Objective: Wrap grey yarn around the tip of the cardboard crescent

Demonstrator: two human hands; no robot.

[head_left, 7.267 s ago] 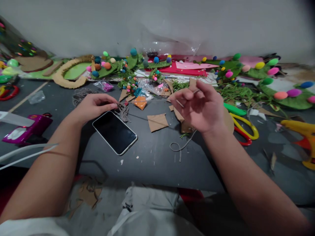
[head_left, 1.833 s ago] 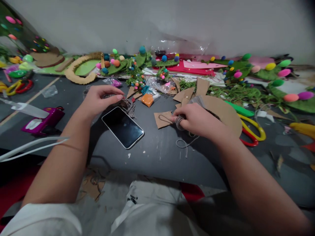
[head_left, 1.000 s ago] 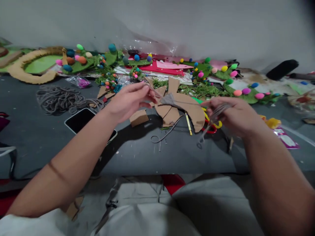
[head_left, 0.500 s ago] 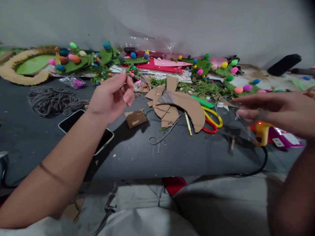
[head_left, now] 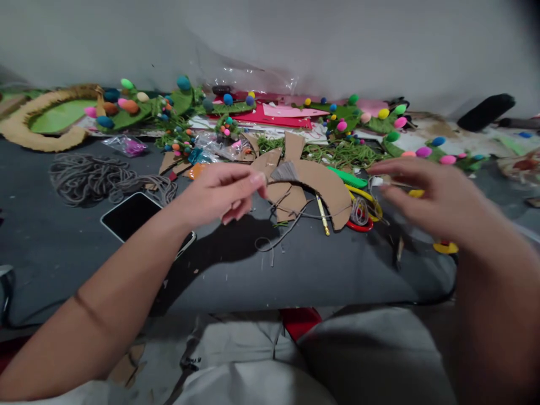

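My left hand (head_left: 225, 194) hovers over the dark table left of the cardboard pieces, its fingers curled and the thumb near the forefinger; whatever they hold, if anything, cannot be made out. To the right, my right hand (head_left: 439, 197) is blurred and open, thumb and fingers apart. Between the hands lies a curved cardboard piece (head_left: 331, 188) with grey yarn (head_left: 286, 171) wrapped around one end. A small grey yarn bundle (head_left: 360, 211) rests over the scissors' red and yellow handles (head_left: 360, 227), near my right fingertips. A loose yarn strand (head_left: 291, 225) curls in front.
A phone (head_left: 130, 216) lies partly under my left forearm, beside a heap of grey yarn (head_left: 88, 177). A pencil (head_left: 323, 215) touches the cardboard. Green felt leaves with colourful pompoms line the back. A yellow tool part (head_left: 445, 247) shows below my right hand.
My left hand has moved right and down, hiding the small cardboard square. My right hand has moved left, towards the scissors, where the small yarn bundle now shows.
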